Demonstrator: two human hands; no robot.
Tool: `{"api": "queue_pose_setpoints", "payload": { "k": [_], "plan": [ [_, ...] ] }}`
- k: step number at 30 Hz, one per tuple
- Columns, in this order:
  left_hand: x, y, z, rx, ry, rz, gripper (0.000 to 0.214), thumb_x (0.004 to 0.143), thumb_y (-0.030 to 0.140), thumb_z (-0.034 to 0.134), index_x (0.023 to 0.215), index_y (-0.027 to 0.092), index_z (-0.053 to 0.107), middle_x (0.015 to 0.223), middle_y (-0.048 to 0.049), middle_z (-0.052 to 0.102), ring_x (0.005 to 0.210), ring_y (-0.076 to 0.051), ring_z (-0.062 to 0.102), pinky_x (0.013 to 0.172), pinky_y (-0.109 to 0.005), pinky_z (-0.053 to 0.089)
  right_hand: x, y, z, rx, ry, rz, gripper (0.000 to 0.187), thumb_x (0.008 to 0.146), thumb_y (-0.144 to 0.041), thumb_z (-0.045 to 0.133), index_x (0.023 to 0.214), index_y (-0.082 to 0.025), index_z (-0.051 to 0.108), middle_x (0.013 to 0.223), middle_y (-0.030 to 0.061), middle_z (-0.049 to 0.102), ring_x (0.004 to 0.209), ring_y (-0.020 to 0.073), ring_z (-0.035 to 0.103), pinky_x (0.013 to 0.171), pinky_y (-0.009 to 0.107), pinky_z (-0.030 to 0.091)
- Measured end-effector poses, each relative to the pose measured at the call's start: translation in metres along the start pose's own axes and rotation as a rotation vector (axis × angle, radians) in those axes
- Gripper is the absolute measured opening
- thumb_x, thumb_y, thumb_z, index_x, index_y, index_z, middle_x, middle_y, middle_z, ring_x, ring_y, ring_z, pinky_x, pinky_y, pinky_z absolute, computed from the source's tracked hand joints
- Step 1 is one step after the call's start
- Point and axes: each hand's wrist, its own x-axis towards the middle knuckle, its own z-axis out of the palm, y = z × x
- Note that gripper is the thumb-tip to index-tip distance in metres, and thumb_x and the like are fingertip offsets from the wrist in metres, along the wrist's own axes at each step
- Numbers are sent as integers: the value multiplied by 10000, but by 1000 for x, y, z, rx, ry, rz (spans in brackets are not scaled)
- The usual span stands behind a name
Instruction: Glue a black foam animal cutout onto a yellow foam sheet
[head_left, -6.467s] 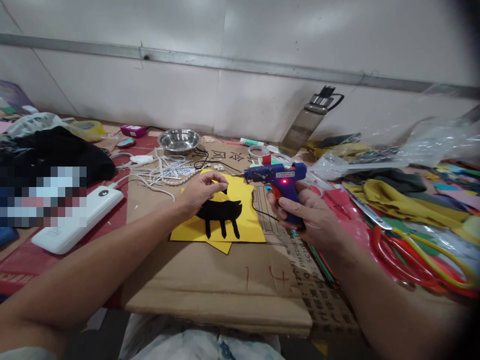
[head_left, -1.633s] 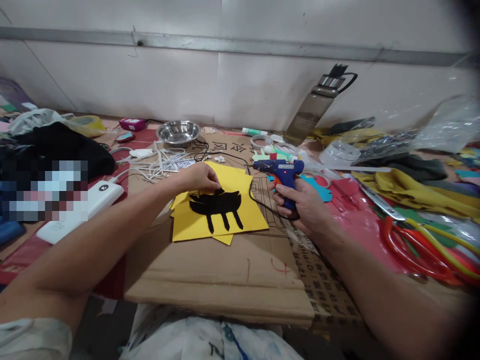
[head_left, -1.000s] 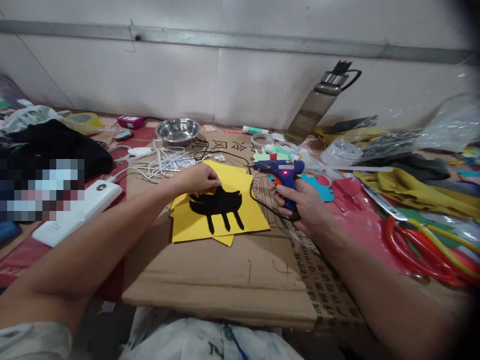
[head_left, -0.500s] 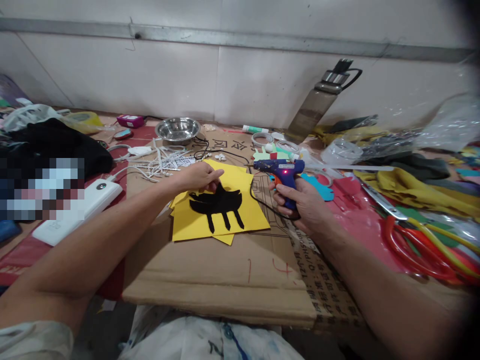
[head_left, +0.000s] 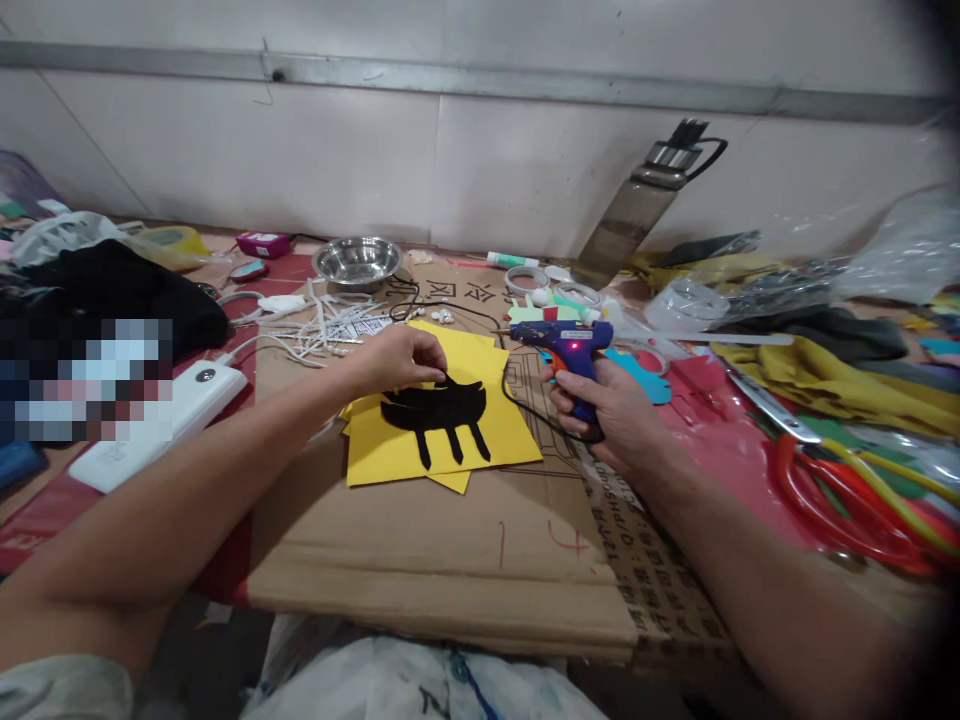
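Observation:
A black cutout (head_left: 442, 412) with three leg-like strips lies on yellow sheets (head_left: 382, 462), which are stacked at slightly different angles. My left hand (head_left: 405, 358) is closed in a pinch on the cutout's upper tip, and the fingers hide part of that edge. To the right, my right hand (head_left: 600, 400) is wrapped round the handle of a blue glue gun (head_left: 564, 334). A red light glows on the gun's body. Its nozzle points left, near the upper right corner of the yellow sheets and apart from the black piece.
Under the sheets is a cardboard piece (head_left: 450, 560). A metal bowl (head_left: 358, 262), tangled white cords and a power bank (head_left: 161, 425) are at left. Scissors (head_left: 832, 480) and felt scraps (head_left: 817, 385) lie right. A tilted bottle (head_left: 634, 215) leans against the wall.
My left fingers have risen slightly at the black cutout's top, with the pinch kept. The glue gun has hardly moved; the whole view has shifted a little.

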Motion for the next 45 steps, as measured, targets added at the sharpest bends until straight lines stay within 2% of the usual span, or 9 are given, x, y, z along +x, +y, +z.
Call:
{"api": "queue_pose_setpoints", "payload": {
  "k": [5,10,13,24,29,34,39,42,45],
  "plan": [
    [-17,-8,5,142,249,446,113,854,213,592,789,188,682,838,-41,703,795,-131,621,759,-248,473,2,2,-1,-12,-14,-10,275,628,-266,783,807,-185,590,831,17,588,523,58,396,333,146,228],
    [-24,-17,8,206,359,665,130,884,164,544,796,198,632,860,-63,694,811,-146,619,769,-279,492,2,2,-1,1,-8,-16,298,625,-272,793,819,-193,581,845,18,596,526,59,405,331,144,233],
    [-25,-17,9,223,380,721,125,878,135,540,815,207,620,865,-63,699,807,-149,617,760,-288,486,2,2,0,3,-1,-12,312,620,-275,798,826,-194,578,834,16,593,528,62,408,335,149,237],
    [-26,-16,10,251,426,738,113,878,129,545,818,204,603,897,-64,701,818,-145,618,760,-290,497,1,1,-1,6,-17,-5,337,616,-282,798,850,-207,567,832,5,601,526,64,413,340,151,238],
    [-27,-15,11,224,416,672,133,877,131,537,771,198,582,992,-77,706,905,-151,630,829,-316,510,1,1,0,-9,-20,-5,318,622,-286,788,838,-212,566,830,7,603,523,68,407,340,160,223],
    [-26,-12,14,177,341,551,132,855,145,531,734,198,542,1023,-69,719,934,-150,642,860,-323,499,0,0,0,-8,-28,-3,336,619,-285,788,855,-214,560,819,1,597,523,68,407,346,160,223],
    [-22,-2,16,54,353,235,62,782,130,599,817,179,614,809,-24,700,680,-115,594,656,-256,473,1,1,0,-6,-28,3,351,619,-285,794,863,-207,554,852,12,613,533,69,412,347,159,226],
    [-18,2,17,-82,310,31,108,755,182,668,849,161,620,771,-21,684,656,-112,600,608,-236,464,1,1,0,-8,-27,4,358,609,-290,800,856,-202,556,860,19,615,531,67,407,345,158,223],
    [-14,4,18,-213,214,-83,132,755,221,692,839,158,610,750,-26,698,666,-117,643,609,-229,479,0,1,1,-8,-28,9,364,605,-294,804,852,-200,554,836,14,603,527,67,405,343,160,216]
  ]
}}
